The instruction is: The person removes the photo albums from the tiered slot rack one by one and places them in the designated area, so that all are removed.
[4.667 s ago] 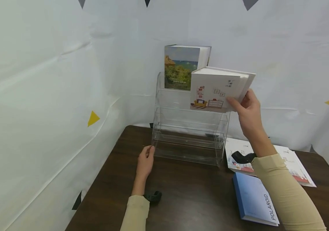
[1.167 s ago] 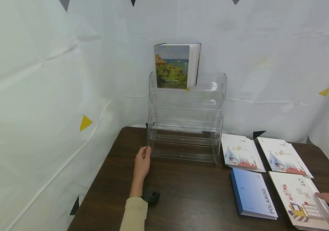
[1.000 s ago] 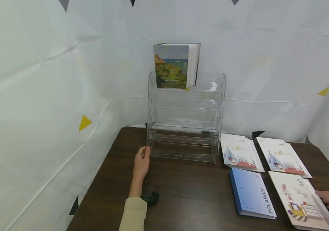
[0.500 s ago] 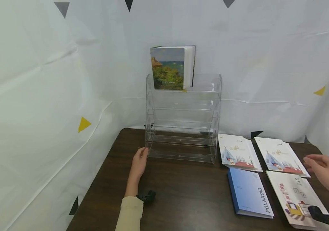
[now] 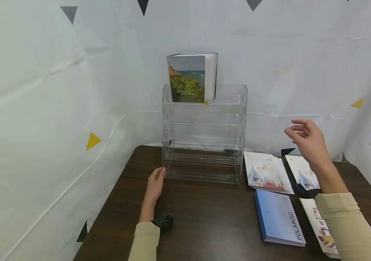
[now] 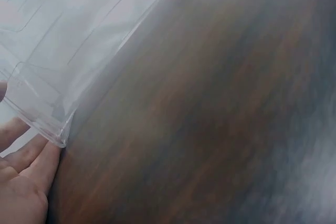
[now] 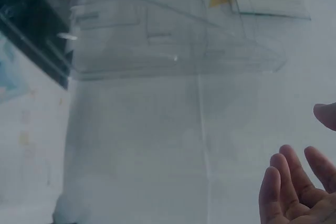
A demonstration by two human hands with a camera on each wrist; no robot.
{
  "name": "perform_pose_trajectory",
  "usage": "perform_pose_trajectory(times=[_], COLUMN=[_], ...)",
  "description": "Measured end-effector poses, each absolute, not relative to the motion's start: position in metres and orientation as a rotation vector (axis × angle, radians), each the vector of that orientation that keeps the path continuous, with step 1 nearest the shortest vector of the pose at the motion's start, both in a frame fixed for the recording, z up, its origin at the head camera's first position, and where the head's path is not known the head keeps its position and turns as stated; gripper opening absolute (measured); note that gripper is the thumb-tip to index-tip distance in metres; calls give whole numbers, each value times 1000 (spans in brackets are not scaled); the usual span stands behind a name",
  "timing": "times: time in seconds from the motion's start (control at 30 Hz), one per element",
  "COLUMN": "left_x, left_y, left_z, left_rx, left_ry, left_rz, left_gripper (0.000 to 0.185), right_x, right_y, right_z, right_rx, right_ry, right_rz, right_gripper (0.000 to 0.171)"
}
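A clear acrylic display rack (image 5: 201, 177) with several stepped tiers stands at the back of the table. My left hand (image 5: 154, 185) pinches its lower left front corner; the left wrist view shows fingers (image 6: 44, 163) along the side panel. On the top tier a photo album (image 5: 187, 79) with a seaside painting on its cover stands at the left. My right hand (image 5: 311, 143) is in the air right of the rack, fingers loosely bent and nothing between them. In the right wrist view the rack's side panel (image 7: 178, 69) lies beyond that hand.
Right of the rack lie a white tent-print album (image 5: 265, 172), a second one (image 5: 297, 168) partly behind the right forearm, a blue POLAROID album (image 5: 280, 217) and a white room-print album (image 5: 317, 224) half hidden by the sleeve. White sheeting (image 5: 58, 90) walls the dark table (image 5: 205, 224).
The right hand took the room-print album from near the rack's upper tiers to the table's right front, let it go, then rose left toward the rack. The left hand stays at the rack's corner.
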State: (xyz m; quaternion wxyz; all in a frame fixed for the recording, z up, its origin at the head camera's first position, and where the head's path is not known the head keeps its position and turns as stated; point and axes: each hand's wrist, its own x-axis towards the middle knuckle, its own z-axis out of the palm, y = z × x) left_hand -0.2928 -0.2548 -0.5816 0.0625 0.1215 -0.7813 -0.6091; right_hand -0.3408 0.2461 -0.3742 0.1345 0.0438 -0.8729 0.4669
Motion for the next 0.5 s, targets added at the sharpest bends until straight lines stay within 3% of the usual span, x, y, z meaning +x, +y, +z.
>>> perform_pose_trajectory(times=[0.5], left_x=[-293], left_y=[-259], left_z=[-582], left_rx=[361], left_ry=[-2304], left_rz=[-1884], left_gripper=[61], right_x=[-405], right_y=[131], right_z=[-295], right_rx=[449], right_ry=[-2443], right_rz=[1506], right_gripper=[67])
